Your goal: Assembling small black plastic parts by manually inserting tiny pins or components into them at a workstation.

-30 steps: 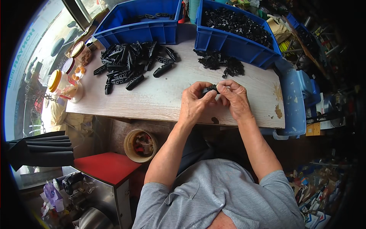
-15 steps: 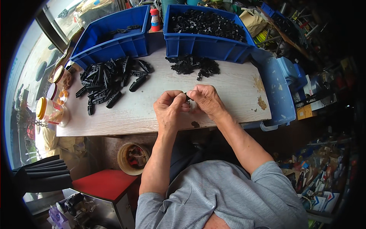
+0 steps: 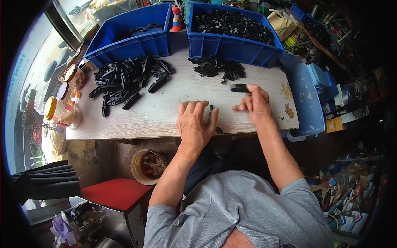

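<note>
Between the thumb and forefinger of my right hand (image 3: 258, 106) is a long black plastic part (image 3: 238, 87), held above the table and slightly blurred. My left hand (image 3: 193, 123) rests over the table near its front edge, fingers spread, with nothing seen in it. Beside its thumb lies a small black plastic piece (image 3: 211, 108). At the left of the table is a heap of long black slotted parts (image 3: 120, 80). A smaller pile of little black pieces (image 3: 217, 68) lies beyond my hands.
Two blue bins stand at the back: the left bin (image 3: 134, 49) holds a few long parts, the right bin (image 3: 231, 48) many small pieces. Lidded jars (image 3: 60, 111) line the table's left edge. A bucket (image 3: 145, 167) sits below, a light-blue tub (image 3: 306, 99) at right.
My hands were together at the front of the table and have parted. The right moved to the right with the black part; the left opened over the table. The whole view shifted slightly.
</note>
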Demonstrator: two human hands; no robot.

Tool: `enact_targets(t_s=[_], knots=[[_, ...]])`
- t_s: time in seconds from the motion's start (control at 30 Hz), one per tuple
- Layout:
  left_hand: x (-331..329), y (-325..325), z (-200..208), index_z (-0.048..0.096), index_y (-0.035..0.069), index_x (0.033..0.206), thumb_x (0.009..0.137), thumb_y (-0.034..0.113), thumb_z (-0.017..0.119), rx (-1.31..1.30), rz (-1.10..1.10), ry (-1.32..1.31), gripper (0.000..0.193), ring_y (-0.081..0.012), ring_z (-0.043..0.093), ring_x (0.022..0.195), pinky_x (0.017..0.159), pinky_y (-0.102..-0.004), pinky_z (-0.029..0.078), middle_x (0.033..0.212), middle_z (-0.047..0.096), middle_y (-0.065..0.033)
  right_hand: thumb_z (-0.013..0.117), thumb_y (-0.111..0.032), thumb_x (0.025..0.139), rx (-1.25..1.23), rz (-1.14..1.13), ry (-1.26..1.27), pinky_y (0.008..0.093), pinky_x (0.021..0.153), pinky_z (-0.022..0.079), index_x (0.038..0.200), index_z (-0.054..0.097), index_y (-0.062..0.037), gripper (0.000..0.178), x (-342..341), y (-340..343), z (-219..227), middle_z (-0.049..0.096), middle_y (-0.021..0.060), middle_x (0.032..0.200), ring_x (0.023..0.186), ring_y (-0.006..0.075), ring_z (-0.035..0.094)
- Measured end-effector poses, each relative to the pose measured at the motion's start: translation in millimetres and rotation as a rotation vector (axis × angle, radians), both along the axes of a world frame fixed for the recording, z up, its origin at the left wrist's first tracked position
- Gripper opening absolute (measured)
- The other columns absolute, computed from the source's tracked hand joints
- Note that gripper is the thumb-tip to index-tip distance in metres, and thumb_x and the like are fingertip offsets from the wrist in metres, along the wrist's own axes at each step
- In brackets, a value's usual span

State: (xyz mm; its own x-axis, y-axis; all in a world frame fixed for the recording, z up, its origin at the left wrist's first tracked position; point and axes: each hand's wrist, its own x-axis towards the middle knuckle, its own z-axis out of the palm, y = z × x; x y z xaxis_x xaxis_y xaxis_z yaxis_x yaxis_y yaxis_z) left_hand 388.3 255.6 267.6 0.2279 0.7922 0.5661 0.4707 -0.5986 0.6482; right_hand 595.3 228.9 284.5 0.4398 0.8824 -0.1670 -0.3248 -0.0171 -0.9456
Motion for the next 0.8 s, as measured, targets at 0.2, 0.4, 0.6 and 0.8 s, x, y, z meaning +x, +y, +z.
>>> enact_targets(t_s=[0.2,0.4,0.6,0.8], knots=[[12,-1,-3,0.068,0.01,0.095,0.083,0.018,0.07,0.046,-0.037,0.365,0.014,-0.0301,0.057,0.097,0.084,-0.0423,0.045,0.099,0.064,-0.0067,0.063,-0.043,0.091,-0.119,-0.584,0.062,0.0585,0.079,0.057,0.095,0.055,-0.005,0.039,125,-17,25,0.033,0.0022,0.048,0.053,0.0207,0.049],[32,9,3,0.063,0.007,0.093,0.082,0.01,0.069,0.096,-0.118,0.343,0.012,-0.0326,0.058,0.093,0.08,-0.0428,0.049,0.095,0.064,-0.0088,0.07,-0.036,0.086,-0.167,-0.723,-0.061,0.0532,0.068,0.061,0.107,0.061,-0.0045,0.038,203,-26,22,0.038,0.0057,0.051,0.052,0.0237,0.052],[39,12,0,0.062,0.007,0.093,0.08,0.004,0.069,0.055,-0.137,0.273,0.014,-0.0331,0.06,0.087,0.076,-0.042,0.05,0.087,0.064,-0.0111,0.072,-0.027,0.086,-0.441,-0.533,-0.317,0.0448,0.056,0.058,0.124,0.06,-0.012,0.043,214,11,32,0.045,0.0055,0.055,0.049,0.021,0.053],[26,26,-2,0.061,0.005,0.092,0.08,-0.005,0.065,-0.08,-0.154,-0.041,0.015,-0.0318,0.062,0.072,0.065,-0.0395,0.049,0.082,0.062,-0.013,0.074,-0.022,0.085,-0.59,-0.496,-0.535,0.0389,0.048,0.056,0.142,0.051,-0.0173,0.062,227,47,26,0.063,0.0131,0.079,0.047,0.0196,0.053]])
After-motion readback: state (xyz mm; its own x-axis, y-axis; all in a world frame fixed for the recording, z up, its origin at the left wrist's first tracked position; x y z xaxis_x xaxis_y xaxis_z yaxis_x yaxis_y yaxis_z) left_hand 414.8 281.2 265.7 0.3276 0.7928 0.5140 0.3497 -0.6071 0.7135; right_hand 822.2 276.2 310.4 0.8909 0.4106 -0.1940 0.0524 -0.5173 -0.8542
